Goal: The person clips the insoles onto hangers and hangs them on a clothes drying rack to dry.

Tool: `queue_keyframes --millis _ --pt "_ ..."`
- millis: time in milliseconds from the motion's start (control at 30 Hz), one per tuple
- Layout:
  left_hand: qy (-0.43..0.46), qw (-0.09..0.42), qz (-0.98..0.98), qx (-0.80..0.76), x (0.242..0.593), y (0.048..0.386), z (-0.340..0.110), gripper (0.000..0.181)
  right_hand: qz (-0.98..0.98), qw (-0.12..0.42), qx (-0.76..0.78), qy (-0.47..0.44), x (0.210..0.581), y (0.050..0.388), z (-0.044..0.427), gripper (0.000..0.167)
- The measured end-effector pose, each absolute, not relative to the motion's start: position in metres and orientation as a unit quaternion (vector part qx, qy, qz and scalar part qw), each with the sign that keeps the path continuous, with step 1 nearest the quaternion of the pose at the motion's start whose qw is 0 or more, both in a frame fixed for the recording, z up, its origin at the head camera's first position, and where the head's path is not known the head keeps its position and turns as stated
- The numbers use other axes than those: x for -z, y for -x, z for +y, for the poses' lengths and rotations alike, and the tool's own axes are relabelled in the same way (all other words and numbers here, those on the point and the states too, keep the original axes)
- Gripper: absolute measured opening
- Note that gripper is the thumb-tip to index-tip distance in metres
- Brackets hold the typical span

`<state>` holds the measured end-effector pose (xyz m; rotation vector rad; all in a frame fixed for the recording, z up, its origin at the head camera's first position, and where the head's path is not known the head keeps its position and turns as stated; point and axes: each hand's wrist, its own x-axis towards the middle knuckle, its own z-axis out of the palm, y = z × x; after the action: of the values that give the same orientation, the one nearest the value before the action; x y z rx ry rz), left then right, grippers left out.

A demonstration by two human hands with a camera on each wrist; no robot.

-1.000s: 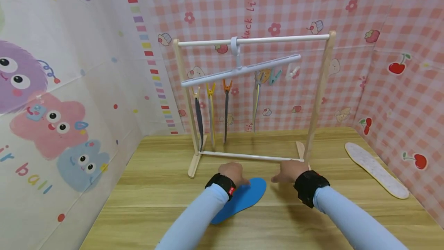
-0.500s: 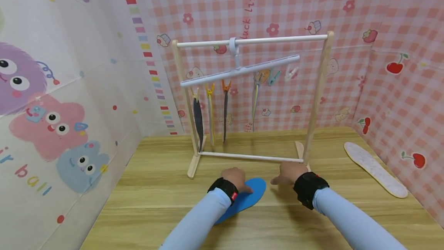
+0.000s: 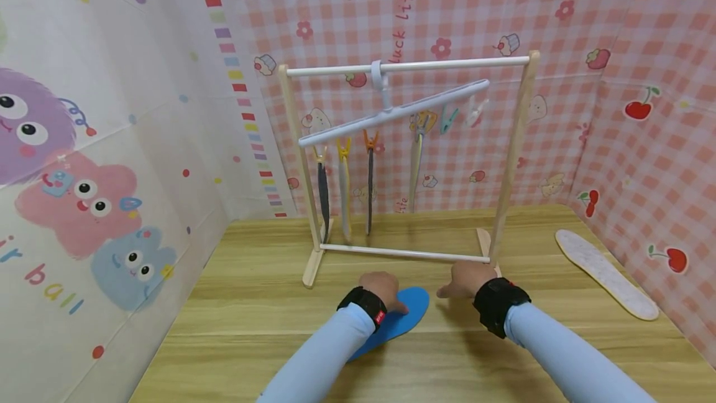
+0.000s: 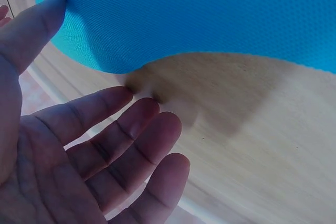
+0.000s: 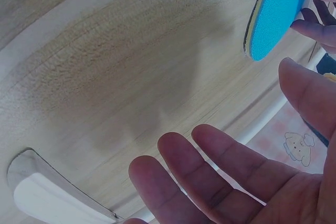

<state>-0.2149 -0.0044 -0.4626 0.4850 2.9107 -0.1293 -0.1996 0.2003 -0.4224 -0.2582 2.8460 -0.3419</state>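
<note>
Touching 1 blue insole (image 3: 416, 303) w/ L hand (image 3: 383, 289), R hand (image 3: 468, 279) near, 2 grips wide.

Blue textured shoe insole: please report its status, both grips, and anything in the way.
Left grip: thumb touching blue textured insole.
Right grip: holds nothing, beside insole.
Pale wooden rack stands beyond, seemingly not blocking.

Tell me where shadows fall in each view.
Head: a soft shadow on the table near the right hand; left wrist: shadows on the blue insole and table near the left hand; right wrist: a broad, soft shadow on the table.
</note>
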Motion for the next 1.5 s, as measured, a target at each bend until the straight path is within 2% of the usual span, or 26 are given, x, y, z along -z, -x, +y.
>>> queue_keyframes --millis 333,567,967,1500 --pt "-0.182 0.074 0.979 0.057 0.466 0.215 0.001 0.044 0.98 0.136 0.118 0.089 0.421 0.199 0.201 0.039" --pt "-0.166 0.088 0.98 0.058 0.462 0.215 0.005 0.039 0.98 0.131 0.114 0.094 0.418 0.199 0.201 0.039" --pt "-0.156 0.095 0.982 0.048 0.454 0.209 0.004 0.04 0.98 0.139 0.107 0.093 0.418 0.199 0.202 0.041" --pt "-0.17 0.086 0.981 0.022 0.462 0.215 0.001 0.042 0.981 0.135 0.102 0.093 0.421 0.2 0.204 0.042"
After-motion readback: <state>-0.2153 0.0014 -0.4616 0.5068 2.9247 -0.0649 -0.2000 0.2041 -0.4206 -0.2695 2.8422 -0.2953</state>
